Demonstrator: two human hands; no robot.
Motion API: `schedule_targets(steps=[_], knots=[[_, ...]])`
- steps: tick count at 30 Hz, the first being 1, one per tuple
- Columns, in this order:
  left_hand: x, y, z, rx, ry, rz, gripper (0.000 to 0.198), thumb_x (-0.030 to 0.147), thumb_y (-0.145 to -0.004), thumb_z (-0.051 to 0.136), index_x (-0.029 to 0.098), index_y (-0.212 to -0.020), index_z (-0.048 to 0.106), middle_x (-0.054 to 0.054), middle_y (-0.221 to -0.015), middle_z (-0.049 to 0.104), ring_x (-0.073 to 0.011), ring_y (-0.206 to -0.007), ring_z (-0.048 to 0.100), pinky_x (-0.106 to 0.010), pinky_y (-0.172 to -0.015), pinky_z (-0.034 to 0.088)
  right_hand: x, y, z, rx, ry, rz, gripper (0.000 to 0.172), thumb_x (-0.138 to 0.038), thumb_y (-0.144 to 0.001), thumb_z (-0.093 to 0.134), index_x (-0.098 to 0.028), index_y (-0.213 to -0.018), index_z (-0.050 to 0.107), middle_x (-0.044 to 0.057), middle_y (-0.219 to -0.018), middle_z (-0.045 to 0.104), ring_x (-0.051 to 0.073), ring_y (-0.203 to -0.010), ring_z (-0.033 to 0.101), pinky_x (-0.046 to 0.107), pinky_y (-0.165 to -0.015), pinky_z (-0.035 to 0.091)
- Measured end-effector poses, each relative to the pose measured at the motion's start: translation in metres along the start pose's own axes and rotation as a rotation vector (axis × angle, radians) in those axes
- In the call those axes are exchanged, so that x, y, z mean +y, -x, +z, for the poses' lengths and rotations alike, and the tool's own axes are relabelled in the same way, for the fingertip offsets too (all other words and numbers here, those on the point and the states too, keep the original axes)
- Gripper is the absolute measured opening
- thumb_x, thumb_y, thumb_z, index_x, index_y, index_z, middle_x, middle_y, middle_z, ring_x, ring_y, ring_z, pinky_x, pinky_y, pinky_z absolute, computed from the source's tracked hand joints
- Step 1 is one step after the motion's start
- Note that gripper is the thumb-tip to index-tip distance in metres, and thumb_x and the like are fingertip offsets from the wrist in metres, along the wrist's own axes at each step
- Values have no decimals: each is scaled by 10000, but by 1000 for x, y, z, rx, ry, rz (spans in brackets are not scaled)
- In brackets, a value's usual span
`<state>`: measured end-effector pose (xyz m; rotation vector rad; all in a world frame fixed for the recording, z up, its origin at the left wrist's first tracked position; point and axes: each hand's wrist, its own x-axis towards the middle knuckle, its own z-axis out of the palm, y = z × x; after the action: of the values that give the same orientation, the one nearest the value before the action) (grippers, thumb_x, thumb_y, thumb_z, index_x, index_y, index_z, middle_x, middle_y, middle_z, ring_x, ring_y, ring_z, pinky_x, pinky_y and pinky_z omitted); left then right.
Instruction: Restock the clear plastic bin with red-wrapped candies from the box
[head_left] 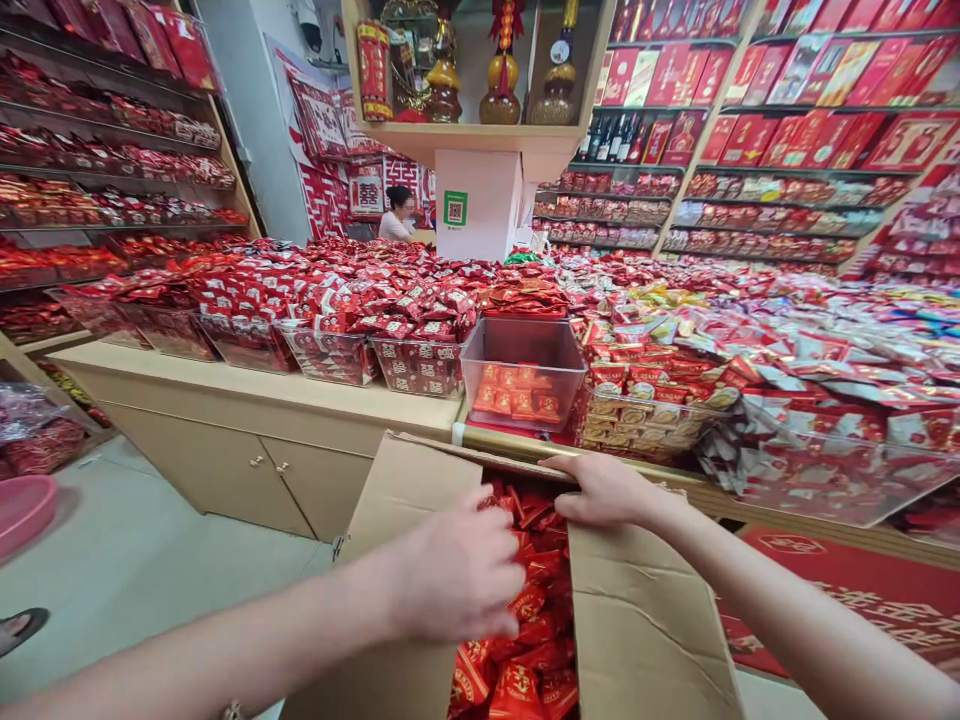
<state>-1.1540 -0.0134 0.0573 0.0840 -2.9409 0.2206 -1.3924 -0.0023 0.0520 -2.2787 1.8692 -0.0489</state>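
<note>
A cardboard box (pixel 645 630) stands open right below me, full of small red wrapped candies (pixel 525 660). My left hand (pixel 457 570) reaches into the box over the candies, its fingers curled down among the wrappers; what they grip is hidden. My right hand (pixel 600 490) rests on the far edge of the box, fingers closed over the flap by the counter's edge. Just beyond the box a clear plastic bin (pixel 525 345) sits on the counter with a thin layer of red candies at its bottom.
The wooden counter (pixel 247 385) carries several clear bins heaped with red packets (pixel 360 300). Shelves of red boxes (pixel 795 130) line the walls. A person (pixel 396 212) sits at the back. A pink basin (pixel 22 510) lies on the floor at left.
</note>
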Motion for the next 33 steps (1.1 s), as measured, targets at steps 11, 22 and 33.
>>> schedule_targets(steps=[11, 22, 33], knots=[[-14, 86, -74, -96, -240, -652, 287, 479, -759, 509, 237, -630, 594, -20, -587, 542, -211, -588, 498, -561, -831, 355, 16, -4, 7, -47, -32, 11, 582, -314, -681, 457, -150, -1238, 495, 143, -1126, 604, 275, -990, 576, 352, -826, 432], [-95, 72, -15, -56, 171, -634, 609, 288, -749, 529, 216, -1327, 350, -107, -1394, 347, -274, -1278, 299, -413, -1030, 252, 3, -2, 1, -50, -24, -17, 611, -306, -664, 454, -106, -1240, 491, 161, -1134, 596, 275, -1006, 572, 351, -846, 433], [-96, 9, 18, -102, 113, -493, 171, 297, -791, 503, 262, -877, 646, -16, -827, 698, -190, -789, 638, -247, -673, 439, -15, 18, 1, 70, 9, -25, 605, -194, -692, 411, -143, -1295, 412, 145, -1259, 504, 269, -1141, 471, 423, -938, 366]])
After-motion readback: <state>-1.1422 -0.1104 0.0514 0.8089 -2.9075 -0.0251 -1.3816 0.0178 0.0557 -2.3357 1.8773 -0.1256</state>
